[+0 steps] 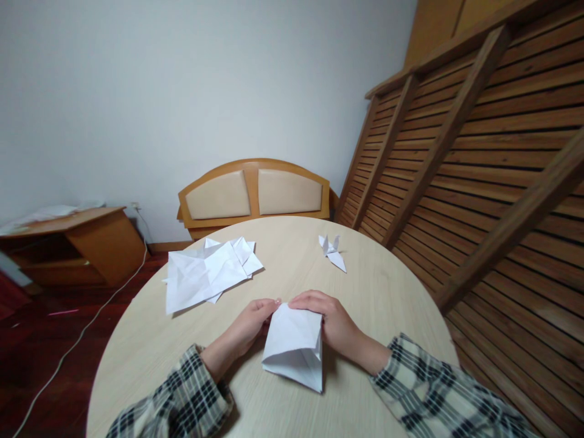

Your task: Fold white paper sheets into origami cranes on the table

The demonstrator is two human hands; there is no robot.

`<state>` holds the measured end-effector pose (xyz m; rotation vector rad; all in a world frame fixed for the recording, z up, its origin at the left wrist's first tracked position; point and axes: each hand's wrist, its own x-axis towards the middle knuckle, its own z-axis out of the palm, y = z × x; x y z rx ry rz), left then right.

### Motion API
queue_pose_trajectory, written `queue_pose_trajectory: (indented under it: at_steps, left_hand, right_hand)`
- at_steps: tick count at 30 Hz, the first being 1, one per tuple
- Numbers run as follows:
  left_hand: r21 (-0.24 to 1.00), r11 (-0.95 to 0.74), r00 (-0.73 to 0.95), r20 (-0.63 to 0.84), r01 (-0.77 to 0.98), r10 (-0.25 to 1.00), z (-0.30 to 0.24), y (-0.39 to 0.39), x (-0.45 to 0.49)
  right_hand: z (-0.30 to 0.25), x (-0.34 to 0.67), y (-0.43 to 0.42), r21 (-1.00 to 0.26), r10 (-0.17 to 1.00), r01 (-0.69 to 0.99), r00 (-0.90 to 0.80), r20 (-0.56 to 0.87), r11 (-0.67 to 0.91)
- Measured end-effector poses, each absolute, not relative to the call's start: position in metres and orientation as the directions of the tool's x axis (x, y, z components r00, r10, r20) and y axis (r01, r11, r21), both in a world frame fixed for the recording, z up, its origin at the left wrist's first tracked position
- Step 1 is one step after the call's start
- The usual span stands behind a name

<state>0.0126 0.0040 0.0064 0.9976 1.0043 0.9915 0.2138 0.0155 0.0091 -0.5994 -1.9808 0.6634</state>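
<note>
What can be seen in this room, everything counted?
Round pale wooden table: one, light beige, centre.
Folded white paper sheet: one, white, near edge, touched by both hands.
Pile of creased white paper sheets: several, white, table's left.
Small folded white paper figure: one, white, table's far side.
Wooden headboard with padded panels: one, orange-brown and beige, behind table.
Slatted wooden frame: one, brown, leaning at right.
Low wooden cabinet: one, orange-brown, far left.
Thin white cable: one, white, dark red floor, left.
Left hand: one, checked sleeve, fingertips at folded sheet's top corner.
Right hand: one, checked sleeve, resting on sheet's top edge.
</note>
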Motion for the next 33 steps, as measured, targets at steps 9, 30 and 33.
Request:
queue_pose_trajectory:
  at_steps: [9, 30, 33]
  left_hand:
    - [0.954, 0.193, 0.130, -0.166, -0.228, 0.977, 0.003, 0.006, 0.014]
    - [0.947, 0.245, 0.263, -0.188, -0.208, 0.947, 0.008, 0.005, 0.012]
    - [0.940, 0.260, 0.243, -0.205, -0.221, 0.948, 0.009, 0.005, 0.012]
  right_hand:
    - [0.010, 0.214, 0.016, -0.649, 0.650, 0.196, -0.476, 0.592, 0.735]
    - [0.000, 0.215, 0.024, -0.622, 0.655, 0.235, -0.420, 0.628, 0.747]
    - [0.001, 0.215, 0.023, -0.626, 0.656, 0.231, -0.425, 0.624, 0.745]
